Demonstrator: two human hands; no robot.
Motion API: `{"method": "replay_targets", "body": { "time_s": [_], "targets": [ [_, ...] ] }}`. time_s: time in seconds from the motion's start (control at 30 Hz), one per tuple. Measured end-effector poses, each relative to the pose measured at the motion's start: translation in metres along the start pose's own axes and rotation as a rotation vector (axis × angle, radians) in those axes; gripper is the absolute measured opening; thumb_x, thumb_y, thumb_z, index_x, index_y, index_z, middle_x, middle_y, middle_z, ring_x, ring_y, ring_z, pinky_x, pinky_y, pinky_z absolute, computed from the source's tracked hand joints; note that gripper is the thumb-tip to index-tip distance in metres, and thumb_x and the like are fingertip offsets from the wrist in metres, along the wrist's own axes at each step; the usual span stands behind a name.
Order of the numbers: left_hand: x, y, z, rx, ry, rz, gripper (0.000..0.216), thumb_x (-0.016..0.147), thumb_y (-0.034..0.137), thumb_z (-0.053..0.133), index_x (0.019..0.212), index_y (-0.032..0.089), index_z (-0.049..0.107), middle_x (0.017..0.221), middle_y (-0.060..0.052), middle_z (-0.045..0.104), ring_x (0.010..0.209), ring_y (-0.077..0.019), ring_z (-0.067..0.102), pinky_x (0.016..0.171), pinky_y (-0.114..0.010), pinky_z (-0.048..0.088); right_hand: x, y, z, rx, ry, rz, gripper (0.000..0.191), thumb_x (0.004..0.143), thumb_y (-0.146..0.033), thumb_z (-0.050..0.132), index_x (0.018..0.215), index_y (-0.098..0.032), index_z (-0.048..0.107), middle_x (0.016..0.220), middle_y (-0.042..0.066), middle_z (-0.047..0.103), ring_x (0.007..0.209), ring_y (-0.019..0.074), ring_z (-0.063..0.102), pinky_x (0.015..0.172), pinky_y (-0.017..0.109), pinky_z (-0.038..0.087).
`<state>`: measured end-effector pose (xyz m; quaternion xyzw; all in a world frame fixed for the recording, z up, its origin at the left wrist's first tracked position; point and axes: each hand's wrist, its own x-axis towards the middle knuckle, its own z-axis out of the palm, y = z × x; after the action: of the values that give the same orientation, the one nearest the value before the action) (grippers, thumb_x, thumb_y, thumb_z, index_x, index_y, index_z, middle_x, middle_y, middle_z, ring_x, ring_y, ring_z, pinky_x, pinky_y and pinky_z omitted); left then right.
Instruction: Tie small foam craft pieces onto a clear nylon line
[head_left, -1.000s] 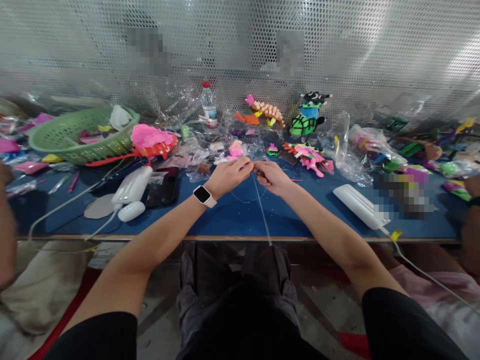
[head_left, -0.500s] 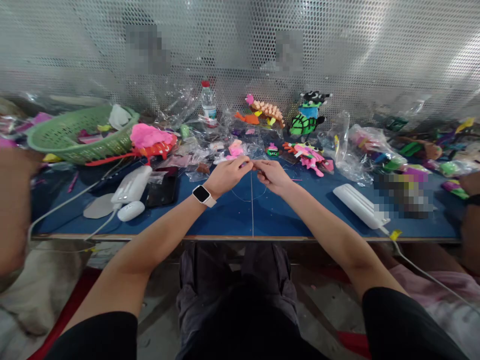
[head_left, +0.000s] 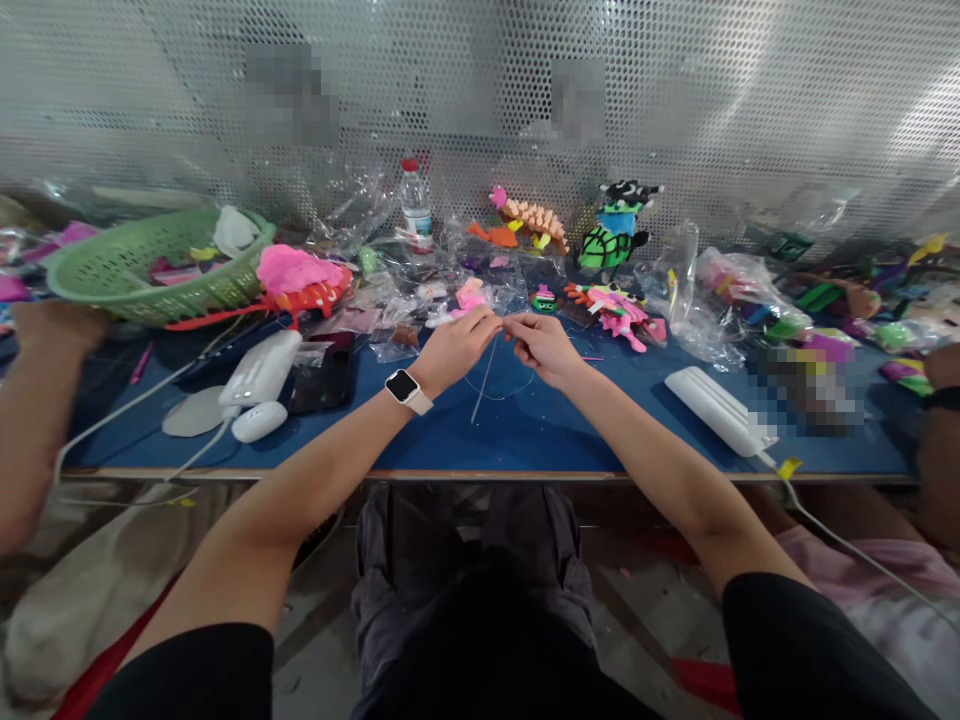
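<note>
My left hand (head_left: 466,338) and my right hand (head_left: 541,343) meet above the blue table, fingertips pinched together and touching. A thin whitish strand (head_left: 484,382) runs from the pinched fingertips down to the lower left. Its upper end is hidden in the fingers, where both hands seem to grip it. Below them, a faint thin curved line (head_left: 496,397) shows on the table. Just behind my left hand sits a pink clay piece (head_left: 471,294). A small green clay figure with a striped top (head_left: 544,298) stands behind my right hand.
To the left are a green basket (head_left: 142,300), a pink-and-red clay figure (head_left: 296,275), a dark phone (head_left: 324,375) and a white power bank (head_left: 262,370). A bottle (head_left: 416,210) and clay animals line the back. Another white device (head_left: 712,405) lies right. Other people's arms flank me.
The strand hung straight down towards the table's front edge; now it slants lower left and shows shorter. My hands stay nearly in place. The person's arm at left has moved, showing a hand beside the basket.
</note>
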<state>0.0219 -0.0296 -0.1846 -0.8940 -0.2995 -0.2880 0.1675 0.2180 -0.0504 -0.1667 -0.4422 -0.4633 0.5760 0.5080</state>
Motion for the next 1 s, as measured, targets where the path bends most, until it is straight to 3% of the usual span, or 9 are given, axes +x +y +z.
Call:
{"method": "replay_targets", "body": {
  "time_s": [0.2,0.37,0.5,0.67,1.0],
  "targets": [
    [0.0019,0.0024,0.0006,-0.175,0.081,-0.118,0.032,0.122,0.03,0.043,0.12,0.018,0.073,0.114,-0.011,0.077,0.099,-0.0216,0.076,0.085,-0.033,0.061,-0.0033,0.0014,0.0031,-0.047,0.038,-0.127,0.017,0.099,-0.014,0.079,0.083,-0.017,0.075,0.063,-0.006,0.066,0.034,0.0029,0.047,0.029,0.017,0.024],
    [0.0008,0.0008,0.002,-0.244,0.17,-0.104,0.038,0.122,0.04,0.044,0.119,0.02,0.077,0.112,-0.01,0.078,0.1,-0.0221,0.076,0.085,-0.034,0.061,-0.0041,0.0038,0.0011,-0.121,0.024,-0.232,0.021,0.096,-0.031,0.089,0.085,-0.018,0.077,0.068,-0.005,0.068,0.036,0.0023,0.048,0.029,0.017,0.026],
    [0.0014,-0.0012,0.0043,-0.212,0.212,-0.081,0.044,0.123,0.044,0.04,0.118,0.02,0.077,0.11,-0.01,0.079,0.099,-0.0213,0.076,0.082,-0.033,0.06,-0.0056,0.0023,0.0019,-0.117,-0.002,-0.223,0.025,0.095,-0.039,0.089,0.088,-0.018,0.076,0.073,-0.004,0.069,0.037,0.0029,0.051,0.029,0.018,0.028],
    [0.0036,0.0012,0.0014,-0.299,0.306,-0.09,0.037,0.122,0.041,0.046,0.115,0.02,0.076,0.11,-0.008,0.079,0.101,-0.0196,0.077,0.084,-0.032,0.059,-0.0062,0.0002,0.0035,-0.056,-0.014,-0.189,0.014,0.1,-0.027,0.081,0.091,-0.019,0.074,0.074,-0.005,0.068,0.04,0.004,0.054,0.031,0.018,0.033],
    [0.0048,0.0024,0.0022,-0.411,0.301,-0.205,0.036,0.12,0.046,0.053,0.106,0.022,0.076,0.103,-0.006,0.079,0.083,-0.0175,0.073,0.079,-0.033,0.058,-0.0085,0.0027,0.0034,-0.158,0.013,-0.34,0.018,0.098,-0.033,0.082,0.09,-0.02,0.073,0.074,-0.003,0.068,0.041,0.0058,0.056,0.033,0.021,0.035]
  ]
}}
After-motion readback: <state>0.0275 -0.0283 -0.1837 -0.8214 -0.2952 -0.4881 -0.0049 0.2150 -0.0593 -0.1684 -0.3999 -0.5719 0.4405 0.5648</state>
